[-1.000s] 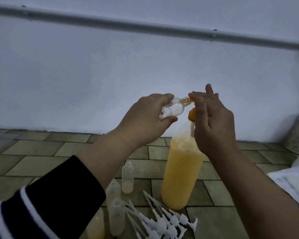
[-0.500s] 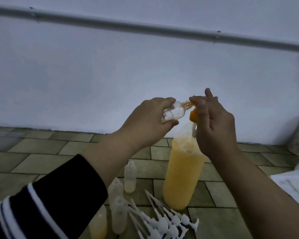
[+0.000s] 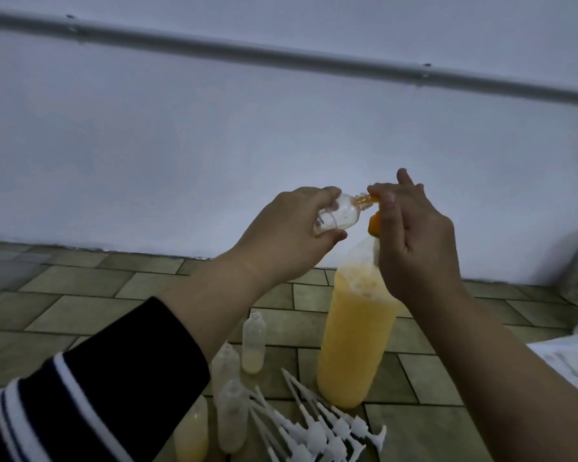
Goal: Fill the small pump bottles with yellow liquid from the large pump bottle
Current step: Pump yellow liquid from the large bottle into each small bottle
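Note:
The large pump bottle stands on the tiled floor, mostly full of yellow liquid. My right hand sits on its orange pump head, covering most of it. My left hand holds a small clear bottle tilted on its side, its neck against the orange spout; a few yellow drops show at the neck. Several other small bottles stand on the floor below, some with a little yellow liquid, one nearly full.
A pile of white pump tops lies on the floor in front of the large bottle. A white wall with a grey pipe rises behind. White cloth or paper lies at the right edge.
Both hands and the small bottle stay together at the pump; the view has shifted slightly, so they sit a little lower in the frame.

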`<state>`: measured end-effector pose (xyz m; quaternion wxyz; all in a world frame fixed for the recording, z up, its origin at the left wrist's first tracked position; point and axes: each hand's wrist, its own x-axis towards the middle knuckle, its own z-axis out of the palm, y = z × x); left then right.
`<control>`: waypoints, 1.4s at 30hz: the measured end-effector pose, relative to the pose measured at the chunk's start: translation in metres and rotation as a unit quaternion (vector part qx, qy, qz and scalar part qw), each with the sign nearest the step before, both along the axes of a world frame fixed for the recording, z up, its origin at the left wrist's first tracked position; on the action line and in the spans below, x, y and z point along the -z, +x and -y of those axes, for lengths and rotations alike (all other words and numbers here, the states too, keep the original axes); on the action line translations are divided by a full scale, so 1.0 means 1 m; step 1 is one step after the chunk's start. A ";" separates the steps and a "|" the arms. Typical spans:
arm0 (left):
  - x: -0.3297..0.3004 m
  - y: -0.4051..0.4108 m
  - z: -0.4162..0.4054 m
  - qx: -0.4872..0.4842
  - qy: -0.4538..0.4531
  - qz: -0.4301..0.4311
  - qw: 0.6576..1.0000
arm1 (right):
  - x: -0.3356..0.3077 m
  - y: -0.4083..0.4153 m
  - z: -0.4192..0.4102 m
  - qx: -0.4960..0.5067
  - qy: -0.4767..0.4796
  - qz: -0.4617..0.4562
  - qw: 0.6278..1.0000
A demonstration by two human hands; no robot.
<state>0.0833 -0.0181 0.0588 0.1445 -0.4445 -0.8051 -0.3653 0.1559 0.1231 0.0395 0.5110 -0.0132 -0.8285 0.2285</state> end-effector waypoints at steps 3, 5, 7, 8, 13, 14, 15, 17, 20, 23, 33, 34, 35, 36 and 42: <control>-0.008 -0.001 -0.001 0.005 0.012 -0.006 1.000 | -0.010 0.002 -0.002 0.011 0.016 -0.007 1.000; -0.009 0.000 -0.003 0.012 0.017 -0.006 1.000 | -0.004 0.000 -0.004 0.014 0.007 -0.028 1.000; -0.003 0.001 -0.005 0.017 0.008 -0.002 1.000 | 0.009 -0.003 -0.006 0.020 -0.008 -0.055 0.998; 0.000 0.001 -0.006 0.016 0.003 0.001 1.000 | 0.014 -0.004 -0.006 0.026 -0.009 -0.058 0.998; 0.001 -0.002 -0.003 0.007 0.008 0.007 1.000 | 0.006 -0.006 -0.005 0.017 0.010 -0.008 1.000; -0.002 -0.003 -0.003 0.006 0.012 0.005 1.000 | 0.000 -0.006 -0.004 0.017 0.016 -0.002 1.000; -0.005 -0.003 -0.003 0.005 0.017 0.003 1.000 | -0.003 -0.005 -0.004 0.018 0.018 -0.002 1.000; -0.008 -0.004 -0.004 0.006 0.023 -0.004 1.000 | -0.005 -0.005 -0.005 0.023 0.016 -0.018 0.999; -0.002 -0.004 -0.007 0.005 0.012 -0.014 1.000 | 0.005 -0.009 -0.004 0.031 -0.008 -0.032 0.999; 0.005 -0.003 -0.005 -0.004 0.000 -0.006 1.000 | 0.013 -0.009 -0.002 0.025 -0.018 -0.014 0.999; -0.005 -0.004 -0.006 -0.001 -0.006 -0.023 1.000 | 0.006 -0.010 -0.002 0.029 -0.033 -0.033 0.998; -0.001 -0.004 -0.006 0.002 -0.009 -0.019 1.000 | 0.011 -0.011 -0.003 0.027 -0.040 -0.034 0.998; 0.001 -0.004 -0.006 0.004 -0.008 -0.014 1.000 | 0.013 -0.010 -0.003 0.024 -0.043 -0.032 0.998; 0.002 -0.004 -0.005 0.006 -0.007 -0.009 1.000 | 0.013 -0.010 -0.002 0.019 -0.042 -0.025 0.999; -0.008 -0.007 -0.003 0.010 0.026 -0.002 1.000 | -0.009 0.004 0.000 0.039 0.024 0.037 0.998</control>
